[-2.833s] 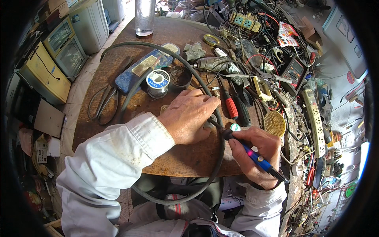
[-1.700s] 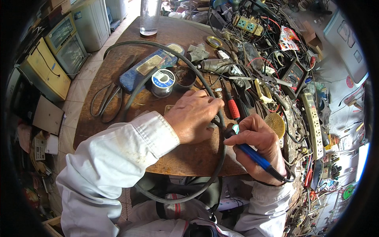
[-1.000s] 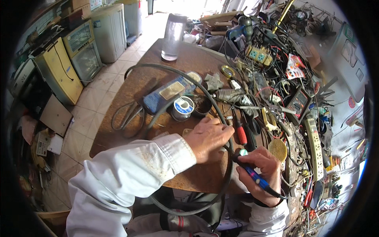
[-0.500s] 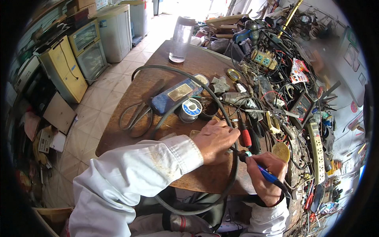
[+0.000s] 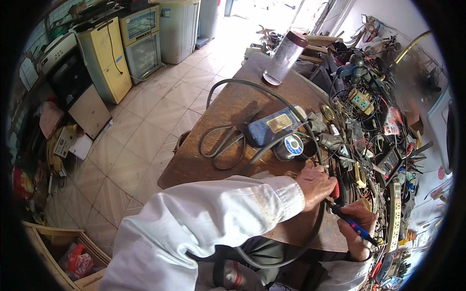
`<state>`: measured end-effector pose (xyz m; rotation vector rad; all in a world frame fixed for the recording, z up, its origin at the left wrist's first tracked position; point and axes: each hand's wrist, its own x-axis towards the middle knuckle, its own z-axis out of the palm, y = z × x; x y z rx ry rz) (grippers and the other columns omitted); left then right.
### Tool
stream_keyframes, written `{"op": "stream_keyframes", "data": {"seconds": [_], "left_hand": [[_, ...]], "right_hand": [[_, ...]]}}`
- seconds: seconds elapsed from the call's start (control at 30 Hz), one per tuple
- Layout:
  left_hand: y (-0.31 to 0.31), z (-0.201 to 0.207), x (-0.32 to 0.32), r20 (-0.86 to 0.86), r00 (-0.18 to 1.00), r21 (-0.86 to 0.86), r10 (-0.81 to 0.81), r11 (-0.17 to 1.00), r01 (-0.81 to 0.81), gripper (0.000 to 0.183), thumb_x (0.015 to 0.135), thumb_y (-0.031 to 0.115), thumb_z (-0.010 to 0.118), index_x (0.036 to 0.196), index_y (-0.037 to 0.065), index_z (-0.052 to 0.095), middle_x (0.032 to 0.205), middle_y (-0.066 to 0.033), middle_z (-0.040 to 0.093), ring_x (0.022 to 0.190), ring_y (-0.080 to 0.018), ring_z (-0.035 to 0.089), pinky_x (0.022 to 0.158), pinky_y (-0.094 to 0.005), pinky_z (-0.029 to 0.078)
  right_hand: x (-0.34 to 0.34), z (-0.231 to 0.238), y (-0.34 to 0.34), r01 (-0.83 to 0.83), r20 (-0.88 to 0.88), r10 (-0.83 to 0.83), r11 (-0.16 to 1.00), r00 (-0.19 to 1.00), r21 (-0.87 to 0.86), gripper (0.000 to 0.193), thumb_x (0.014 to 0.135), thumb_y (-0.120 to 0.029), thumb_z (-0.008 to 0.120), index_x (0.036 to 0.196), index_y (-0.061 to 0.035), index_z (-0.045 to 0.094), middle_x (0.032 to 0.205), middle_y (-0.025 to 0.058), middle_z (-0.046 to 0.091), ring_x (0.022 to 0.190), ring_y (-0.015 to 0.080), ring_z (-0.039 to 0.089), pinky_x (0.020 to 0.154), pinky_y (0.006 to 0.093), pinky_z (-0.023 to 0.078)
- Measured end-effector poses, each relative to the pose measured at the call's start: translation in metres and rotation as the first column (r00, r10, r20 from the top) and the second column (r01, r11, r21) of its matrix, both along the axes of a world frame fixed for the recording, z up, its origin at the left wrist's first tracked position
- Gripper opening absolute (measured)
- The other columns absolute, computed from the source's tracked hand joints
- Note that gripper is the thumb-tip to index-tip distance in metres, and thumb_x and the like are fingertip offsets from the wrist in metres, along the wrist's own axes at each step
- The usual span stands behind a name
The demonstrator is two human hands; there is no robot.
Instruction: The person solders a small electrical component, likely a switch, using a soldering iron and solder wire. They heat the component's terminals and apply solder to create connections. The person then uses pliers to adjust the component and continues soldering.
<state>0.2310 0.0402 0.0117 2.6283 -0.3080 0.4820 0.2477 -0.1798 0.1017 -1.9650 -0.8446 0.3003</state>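
Blue and black, the soldering iron [image 5: 353, 224] sat in the closed right hand [image 5: 363, 215], its front end toward the left hand [image 5: 315, 186]. That hand's fingers curled beside the black cable [image 5: 319, 225]; what they gripped, I couldn't tell. Beyond it stood a solder spool [image 5: 293, 145].

- Two hands: one left hand [image 5: 316, 185], one right hand [image 5: 358, 223]
- One blue soldering iron [image 5: 356, 229]
- One thick black cable [image 5: 264, 87], looped
- One solder spool [image 5: 292, 147]
- One long blue box [image 5: 270, 130]
- One pair of scissors [image 5: 239, 130], toward the table's [image 5: 189, 165] left edge
- One lidded clear bottle [image 5: 286, 58], near the far edge
- One red-handled screwdriver [image 5: 336, 190]
- One cream power strip [image 5: 395, 208]
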Motion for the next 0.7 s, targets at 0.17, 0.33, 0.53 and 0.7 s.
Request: {"op": "stream_keyframes", "data": {"seconds": [0.17, 0.33, 0.53, 0.7], "left_hand": [[-0.004, -0.007, 0.011, -0.013, 0.999, -0.079, 0.029, 0.996, -0.03, 0.037, 0.075, 0.009, 0.08, 0.109, 0.006, 0.064, 0.097, -0.0093, 0.074, 0.109, -0.0297, 0.065, 0.095, -0.0521, 0.048], [0.001, 0.005, 0.005, -0.071, 0.997, -0.022, -0.02, 1.0, 0.019, 0.037, 0.077, 0.015, 0.081, 0.11, 0.006, 0.065, 0.098, -0.0097, 0.075, 0.109, -0.0294, 0.065, 0.096, -0.0525, 0.047], [-0.006, -0.002, 0.009, -0.016, 0.999, -0.003, 0.046, 0.999, -0.046, 0.039, 0.078, 0.018, 0.082, 0.111, 0.006, 0.065, 0.1, -0.0089, 0.075, 0.108, -0.0288, 0.065, 0.095, -0.0522, 0.048], [-0.002, -0.005, 0.0, 0.046, 0.997, 0.006, 0.054, 0.998, -0.055, 0.033, 0.078, 0.014, 0.078, 0.106, 0.007, 0.062, 0.095, -0.0088, 0.072, 0.105, -0.0303, 0.065, 0.092, -0.051, 0.049]], "right_hand": [[-0.015, 0.006, 0.018, 0.171, -0.03, -0.172, 0.985, 0.985, -0.026, 0.022, 0.084, -0.002, 0.075, 0.106, 0.0034, 0.071, 0.09, 0.0096, 0.065, 0.074, 0.0145, 0.064, 0.068, 0.0273, 0.05], [-0.006, -0.021, -0.003, 0.362, 0.072, -0.363, 0.932, 0.929, 0.029, 0.029, 0.098, -0.023, 0.075, 0.105, 0.0025, 0.063, 0.075, 0.0065, 0.061, 0.06, 0.0123, 0.058, 0.059, 0.0274, 0.046], [-0.004, -0.02, -0.01, 0.263, 0.004, -0.263, 0.963, 0.965, 0.066, 0.027, 0.098, -0.016, 0.074, 0.113, 0.0014, 0.059, 0.082, 0.0099, 0.063, 0.061, 0.0133, 0.057, 0.061, 0.0288, 0.048], [-0.008, -0.004, 0.0, 0.149, -0.116, -0.145, 0.988, 0.983, 0.029, 0.028, 0.08, 0.006, 0.075, 0.108, 0.0004, 0.072, 0.092, 0.005, 0.072, 0.078, 0.01, 0.064, 0.072, 0.0237, 0.05]]}}
